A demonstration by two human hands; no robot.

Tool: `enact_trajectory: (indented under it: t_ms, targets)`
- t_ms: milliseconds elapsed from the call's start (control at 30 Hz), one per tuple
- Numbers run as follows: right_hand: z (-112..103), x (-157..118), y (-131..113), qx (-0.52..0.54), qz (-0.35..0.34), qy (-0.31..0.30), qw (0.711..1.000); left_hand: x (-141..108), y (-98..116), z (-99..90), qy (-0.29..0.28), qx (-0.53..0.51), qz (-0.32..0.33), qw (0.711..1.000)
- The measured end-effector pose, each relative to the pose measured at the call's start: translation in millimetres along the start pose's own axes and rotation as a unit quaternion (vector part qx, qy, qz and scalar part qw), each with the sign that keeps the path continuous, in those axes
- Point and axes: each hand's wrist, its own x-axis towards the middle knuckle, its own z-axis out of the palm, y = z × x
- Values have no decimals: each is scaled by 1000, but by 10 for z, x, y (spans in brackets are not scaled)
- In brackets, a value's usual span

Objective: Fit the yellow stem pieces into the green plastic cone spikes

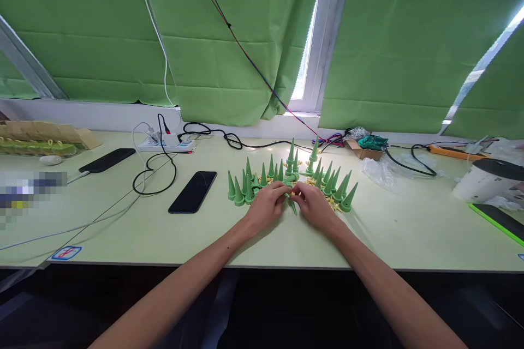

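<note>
Head view.
Left hand (pixel 269 204): centre frame, fingertips pinched on the held green cone (pixel 293 207).
Right hand (pixel 314 204): beside the left, fingertips pinched on the same cone.
Held green cone: between the hands, tip toward the counter's (pixel 196 245) near edge.
Green cones (pixel 238 194): many, mostly upright, behind and around the hands.
Yellow pieces (pixel 335 206): small, among the cones.
Dark phone (pixel 192 192): left of the cones.
White container (pixel 483 181): right edge.

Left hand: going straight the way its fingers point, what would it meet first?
The green cone right at the left hand's fingertips, then most likely the right hand, whose fingers face it closely. Depth is unclear in this single view.
</note>
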Motion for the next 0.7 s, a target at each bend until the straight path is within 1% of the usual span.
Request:
enact_trajectory:
  t_ms: [700]
  targets:
    - [2,0,-10,-20,-4,-18,1000,1,-18,0,-6,3,-4,1000]
